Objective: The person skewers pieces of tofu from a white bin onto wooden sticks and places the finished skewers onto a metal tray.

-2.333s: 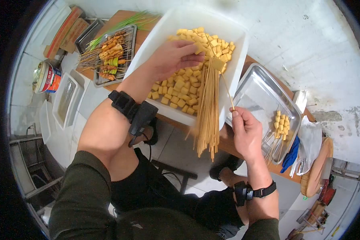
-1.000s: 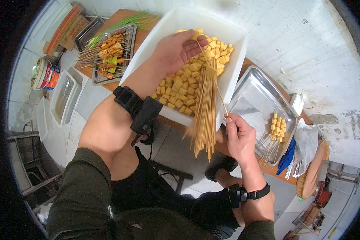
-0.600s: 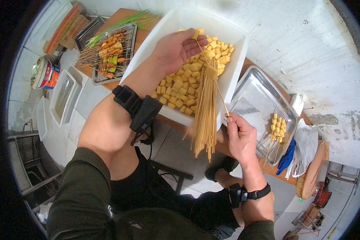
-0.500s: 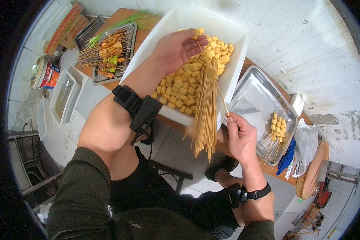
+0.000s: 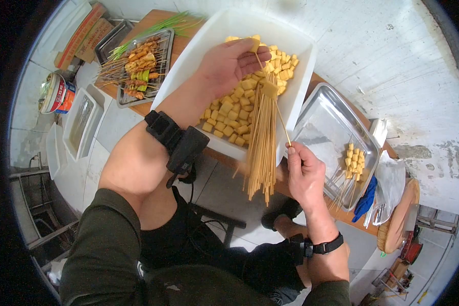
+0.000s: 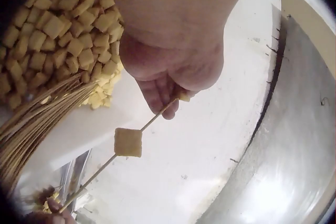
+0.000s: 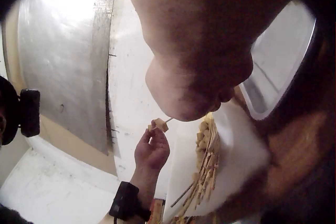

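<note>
Over the white tub (image 5: 188, 64), the left hand (image 5: 222, 69) pinches a yellow cube (image 5: 255, 45) at the upper tip of a thin stick. Another cube (image 5: 269, 90) is threaded midway along that stick, clear in the left wrist view too (image 6: 128, 142). The right hand (image 5: 307, 176) pinches the stick's lower end outside the tub's right edge. Beneath the stick a bundle of bare sticks (image 5: 260, 148) lies over loose yellow cubes (image 5: 227, 109) and hangs past the tub's near edge. In the right wrist view the right hand (image 7: 194, 77) hides its own fingertips.
Right of the tub, a metal tray (image 5: 316, 120) holds several skewers of yellow cubes (image 5: 354, 159). A blue cloth (image 5: 365, 199), a plastic bag (image 5: 390, 178) and a round wooden board (image 5: 399, 217) lie beyond. At left stands a tray of browned skewers (image 5: 142, 66) beside green stalks (image 5: 160, 29).
Since 2.3 seconds ago, the left hand has brought its cube onto the stick's tip. Over the last half second it has shifted slightly right, and the right hand has barely moved.
</note>
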A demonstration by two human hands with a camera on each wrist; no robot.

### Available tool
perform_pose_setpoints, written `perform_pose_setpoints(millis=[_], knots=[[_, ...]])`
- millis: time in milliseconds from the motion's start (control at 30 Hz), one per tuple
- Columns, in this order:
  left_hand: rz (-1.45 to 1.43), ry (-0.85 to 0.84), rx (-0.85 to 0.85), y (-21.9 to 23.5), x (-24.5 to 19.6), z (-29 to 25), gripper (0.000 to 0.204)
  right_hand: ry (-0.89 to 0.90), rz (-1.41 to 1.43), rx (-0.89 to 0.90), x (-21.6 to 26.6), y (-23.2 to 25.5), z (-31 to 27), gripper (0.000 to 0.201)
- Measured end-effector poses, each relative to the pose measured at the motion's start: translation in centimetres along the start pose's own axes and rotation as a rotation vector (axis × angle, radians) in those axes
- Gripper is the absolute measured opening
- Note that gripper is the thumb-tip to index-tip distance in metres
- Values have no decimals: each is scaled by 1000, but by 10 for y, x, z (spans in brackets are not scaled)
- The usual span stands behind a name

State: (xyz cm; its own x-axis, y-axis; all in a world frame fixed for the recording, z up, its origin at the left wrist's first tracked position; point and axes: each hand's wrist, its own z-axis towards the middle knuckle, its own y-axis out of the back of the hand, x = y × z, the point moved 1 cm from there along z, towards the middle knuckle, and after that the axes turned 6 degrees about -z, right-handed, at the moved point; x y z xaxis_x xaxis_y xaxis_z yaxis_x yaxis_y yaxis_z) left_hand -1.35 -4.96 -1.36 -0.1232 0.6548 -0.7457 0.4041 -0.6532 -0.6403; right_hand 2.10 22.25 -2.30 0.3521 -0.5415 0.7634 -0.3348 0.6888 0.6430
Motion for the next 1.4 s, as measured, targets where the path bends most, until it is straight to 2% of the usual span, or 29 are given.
perform_pose_setpoints(millis=[200, 367, 600, 667, 767, 867, 1000, 1067, 1100, 1167, 1200, 1267, 1400], knots=[[-8, 12, 21, 1, 5, -1, 26, -6, 1, 24, 3, -1, 1, 16], [14, 20, 103, 2, 8, -1, 26, 29, -3, 14, 1, -3, 4, 16], [43, 51, 73, -1, 14, -5, 27, 19, -16, 15, 9, -3, 7, 17], [94, 75, 224, 1, 19, -4, 28, -11, 23, 31, 13, -1, 9, 17], [26, 84, 256, -7, 26, -11, 29, 8, 31, 20, 7, -4, 12, 17], [42, 106, 191, -10, 25, -13, 29, -71, 99, 47, 6, -4, 12, 18], [124, 110, 194, -6, 18, -12, 31, -70, 110, 10, 8, -2, 13, 19], [524, 149, 77, 1, 6, -6, 34, -111, 107, 41, 5, 3, 17, 20], [529, 153, 79, 8, 1, -4, 34, -115, 111, 38, 2, 4, 16, 20], [1621, 170, 241, 26, -10, -2, 36, -153, 142, 26, -5, 6, 15, 20], [1624, 176, 242, 39, -8, -2, 36, -157, 146, 28, -7, 7, 14, 20], [2013, 281, 425, 69, 6, -3, 37, -136, 81, 38, -10, 8, 12, 21], [2076, 363, 422, 82, 5, -14, 37, -153, 72, 40, -12, 10, 11, 21]])
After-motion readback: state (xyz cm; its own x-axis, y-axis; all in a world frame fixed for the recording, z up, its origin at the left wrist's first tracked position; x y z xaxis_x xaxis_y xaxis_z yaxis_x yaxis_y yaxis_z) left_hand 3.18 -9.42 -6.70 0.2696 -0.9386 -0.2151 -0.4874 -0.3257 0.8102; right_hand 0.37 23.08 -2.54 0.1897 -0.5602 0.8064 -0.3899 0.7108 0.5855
